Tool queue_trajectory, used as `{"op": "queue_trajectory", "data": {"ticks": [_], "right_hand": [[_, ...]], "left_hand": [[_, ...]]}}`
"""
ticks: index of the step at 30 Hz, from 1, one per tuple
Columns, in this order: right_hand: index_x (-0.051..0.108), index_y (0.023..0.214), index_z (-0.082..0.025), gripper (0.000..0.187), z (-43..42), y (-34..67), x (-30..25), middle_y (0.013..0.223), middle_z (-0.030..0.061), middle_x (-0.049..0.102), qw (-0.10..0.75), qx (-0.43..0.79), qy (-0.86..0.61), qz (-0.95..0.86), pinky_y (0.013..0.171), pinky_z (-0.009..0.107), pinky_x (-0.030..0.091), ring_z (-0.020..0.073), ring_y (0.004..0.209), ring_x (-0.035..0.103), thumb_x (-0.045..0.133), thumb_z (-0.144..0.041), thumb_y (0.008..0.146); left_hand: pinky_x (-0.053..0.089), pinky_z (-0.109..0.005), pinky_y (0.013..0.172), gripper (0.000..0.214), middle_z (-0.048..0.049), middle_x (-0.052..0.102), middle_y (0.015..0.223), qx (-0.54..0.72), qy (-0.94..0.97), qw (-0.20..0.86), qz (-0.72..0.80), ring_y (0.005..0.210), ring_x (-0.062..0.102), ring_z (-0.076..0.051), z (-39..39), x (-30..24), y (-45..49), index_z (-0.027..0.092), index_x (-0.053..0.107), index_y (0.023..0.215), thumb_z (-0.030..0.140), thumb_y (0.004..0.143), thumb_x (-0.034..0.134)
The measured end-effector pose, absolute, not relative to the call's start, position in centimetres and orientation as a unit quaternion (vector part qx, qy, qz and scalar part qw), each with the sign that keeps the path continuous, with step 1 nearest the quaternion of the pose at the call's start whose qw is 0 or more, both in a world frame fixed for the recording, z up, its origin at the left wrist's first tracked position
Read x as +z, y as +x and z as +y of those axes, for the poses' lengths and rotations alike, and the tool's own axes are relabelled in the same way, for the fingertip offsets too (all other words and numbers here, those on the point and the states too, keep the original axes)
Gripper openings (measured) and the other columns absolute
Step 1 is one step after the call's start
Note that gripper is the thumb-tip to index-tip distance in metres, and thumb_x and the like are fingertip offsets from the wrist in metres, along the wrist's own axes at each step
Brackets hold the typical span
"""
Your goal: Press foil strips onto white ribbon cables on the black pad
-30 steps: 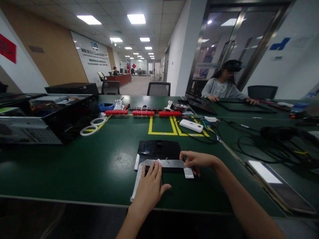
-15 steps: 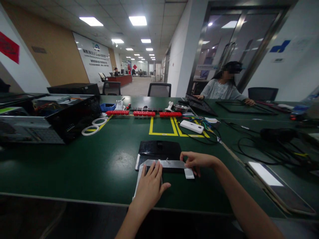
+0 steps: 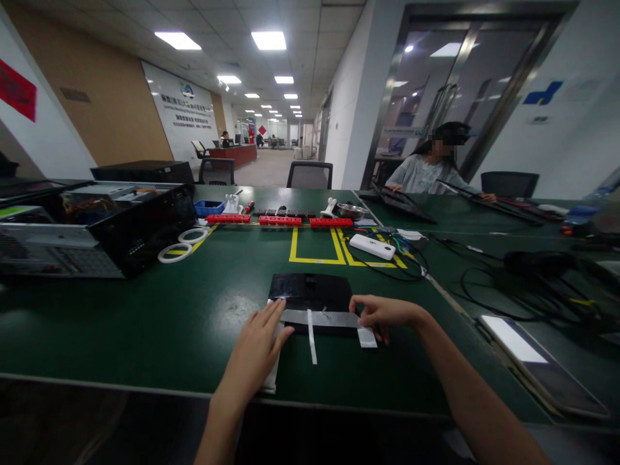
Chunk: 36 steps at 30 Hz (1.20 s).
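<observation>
The grey strip [image 3: 322, 318] lies across the black panel [image 3: 310, 290]. The left hand [image 3: 256, 345] rests flat, fingers spread, on its left end; the right hand [image 3: 385, 314] pinches its right end.

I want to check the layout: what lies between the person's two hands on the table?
In the head view, a grey metal strip spans from left hand to right hand; a thin white strip hangs below it.

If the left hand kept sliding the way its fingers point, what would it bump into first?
Probably the black panel: the left hand points up and right, fingertips already touching the silver strip lying along that panel's near edge.
</observation>
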State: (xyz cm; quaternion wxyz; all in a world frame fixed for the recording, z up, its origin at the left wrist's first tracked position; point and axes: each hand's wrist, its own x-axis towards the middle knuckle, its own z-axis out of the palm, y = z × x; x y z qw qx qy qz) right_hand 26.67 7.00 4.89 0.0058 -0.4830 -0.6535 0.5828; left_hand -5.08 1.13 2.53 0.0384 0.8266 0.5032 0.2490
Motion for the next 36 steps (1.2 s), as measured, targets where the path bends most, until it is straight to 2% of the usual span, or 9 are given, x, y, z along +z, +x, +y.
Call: {"op": "queue_trajectory", "data": {"ticks": [6,10,19,22,29,32,36], "right_hand": [[0.036,0.103,-0.020,0.041,7.1,26.7,5.0,0.071,-0.0032,0.052,0.003,0.589,-0.482,-0.648,0.041,0.018,0.044,0.0112,0.055,0.058,0.060,-0.037,0.075],[0.036,0.104,-0.019,0.040,7.1,26.7,4.9,0.071,-0.0031,0.053,0.003,0.587,-0.483,-0.650,0.041,0.017,0.044,0.0111,0.054,0.058,0.060,-0.035,0.075],[0.037,0.103,-0.019,0.039,7.1,26.7,4.9,0.069,-0.0037,0.052,0.018,0.582,-0.490,-0.649,0.040,0.018,0.042,0.0102,0.049,0.055,0.060,-0.035,0.076],[0.038,0.104,-0.019,0.039,7.2,26.7,5.3,0.068,-0.0043,0.051,0.051,0.580,-0.476,-0.659,0.041,0.018,0.042,0.0095,0.048,0.053,0.061,-0.037,0.077],[0.044,0.099,-0.018,0.034,7.0,26.3,7.0,0.068,-0.0043,0.050,0.200,0.555,-0.415,-0.693,0.043,0.018,0.043,0.0085,0.052,0.050,0.062,-0.039,0.079],[0.042,0.098,-0.021,0.032,7.3,26.9,7.4,0.068,-0.0047,0.052,0.350,0.520,-0.417,-0.658,0.042,0.017,0.042,0.0087,0.051,0.051,0.063,-0.036,0.079],[0.037,0.099,-0.026,0.042,8.9,28.9,7.6,0.066,-0.0068,0.052,0.598,0.429,-0.412,-0.538,0.038,0.018,0.042,0.0104,0.047,0.051,0.068,-0.032,0.071]], "left_hand": [[0.040,-0.043,0.100,0.042,-0.0100,0.060,0.124,0.292,0.776,-0.027,0.559,0.117,0.053,-0.023,1.1,-0.2,-11.3,0.015,0.054,0.123,0.035,0.094,0.032],[0.041,-0.043,0.099,0.041,-0.0089,0.064,0.119,0.284,0.768,-0.028,0.574,0.112,0.057,-0.023,1.2,-2.7,-12.9,0.017,0.059,0.116,0.036,0.093,0.031],[0.036,-0.044,0.104,0.038,-0.0087,0.061,0.123,0.264,0.781,-0.012,0.566,0.118,0.052,-0.023,1.4,-3.7,-12.8,0.018,0.059,0.117,0.036,0.092,0.036],[0.036,-0.043,0.104,0.037,-0.0085,0.061,0.122,0.270,0.781,-0.016,0.563,0.117,0.053,-0.023,1.3,-3.8,-12.9,0.019,0.059,0.117,0.036,0.092,0.037],[0.037,-0.043,0.103,0.037,-0.0085,0.062,0.121,0.271,0.778,-0.011,0.566,0.116,0.054,-0.024,1.2,-3.7,-12.8,0.018,0.061,0.115,0.036,0.092,0.038],[0.037,-0.044,0.103,0.038,-0.0086,0.062,0.122,0.266,0.779,-0.006,0.568,0.117,0.053,-0.024,1.2,-3.4,-12.8,0.018,0.060,0.116,0.036,0.092,0.037],[0.037,-0.043,0.103,0.038,-0.0087,0.061,0.122,0.266,0.776,-0.002,0.572,0.117,0.053,-0.023,1.1,-3.3,-12.7,0.018,0.060,0.116,0.036,0.092,0.036]]}}
